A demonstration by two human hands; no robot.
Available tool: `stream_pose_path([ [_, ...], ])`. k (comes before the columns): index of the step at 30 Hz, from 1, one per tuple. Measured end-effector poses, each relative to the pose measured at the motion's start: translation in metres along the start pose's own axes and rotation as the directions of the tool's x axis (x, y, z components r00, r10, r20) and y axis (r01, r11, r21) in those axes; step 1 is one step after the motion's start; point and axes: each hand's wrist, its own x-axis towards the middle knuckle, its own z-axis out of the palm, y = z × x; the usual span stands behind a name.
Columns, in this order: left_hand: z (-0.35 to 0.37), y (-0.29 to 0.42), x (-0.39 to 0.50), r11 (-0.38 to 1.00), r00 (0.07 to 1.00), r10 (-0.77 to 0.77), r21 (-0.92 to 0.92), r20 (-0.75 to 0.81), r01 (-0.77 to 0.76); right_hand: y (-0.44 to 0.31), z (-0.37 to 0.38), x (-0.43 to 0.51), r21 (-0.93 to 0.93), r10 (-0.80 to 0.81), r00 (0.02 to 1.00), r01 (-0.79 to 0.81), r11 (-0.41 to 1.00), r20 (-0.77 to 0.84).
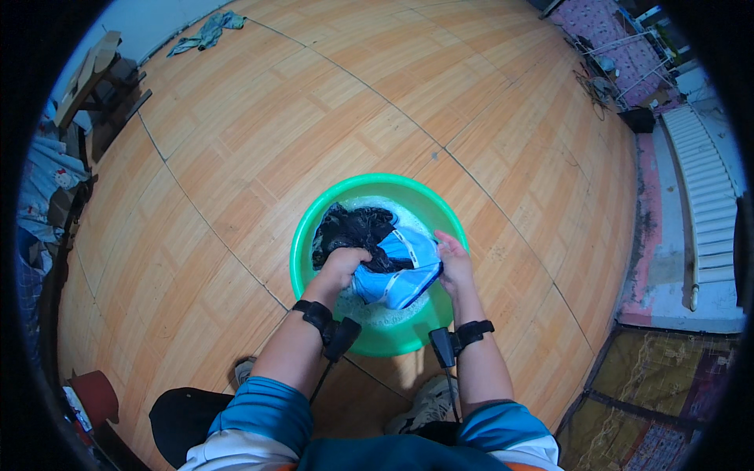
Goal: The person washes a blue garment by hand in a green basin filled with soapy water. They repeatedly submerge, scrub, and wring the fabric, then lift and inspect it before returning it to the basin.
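Observation:
A green plastic basin [383,347] stands on the floor in front of me, with soapy water [377,315] inside. My left hand [344,265] grips a garment of light blue and black cloth [389,285] at its left side, fingers partly hidden under the fabric. The right edge of the blue cloth is held in my right hand [456,262], near the basin's right rim. White strips with dark marks cross the blue part. Bunched black cloth [347,226] lies at the basin's left, beyond my left hand; whether it is a separate piece I cannot tell.
My shoes [433,400] are just below the basin on wood-patterned floor tiles [235,147]. A crumpled cloth [209,32] lies far off at upper left, near a wooden stool [88,82]. A reddish-brown bucket [94,397] is at lower left. A white radiator [707,206] lines the right wall.

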Motion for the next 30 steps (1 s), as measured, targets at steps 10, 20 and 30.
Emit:
stream_pose_path([
  [10,0.008,-0.022,0.014,0.601,0.943,0.276,0.799,-0.187,-0.017,0.062,0.043,-0.006,-0.917,-0.278,0.879,0.398,-0.018,0.387],
  [20,-0.014,-0.046,0.028,0.494,0.910,0.414,0.832,0.032,-0.253,0.071,0.052,0.002,-0.993,0.131,0.987,0.083,0.088,0.094],
  [30,0.004,0.005,-0.004,0.982,0.970,0.010,-0.183,0.245,0.037,0.074,0.010,0.024,-0.378,0.071,0.997,-0.079,0.922,-0.034],
])
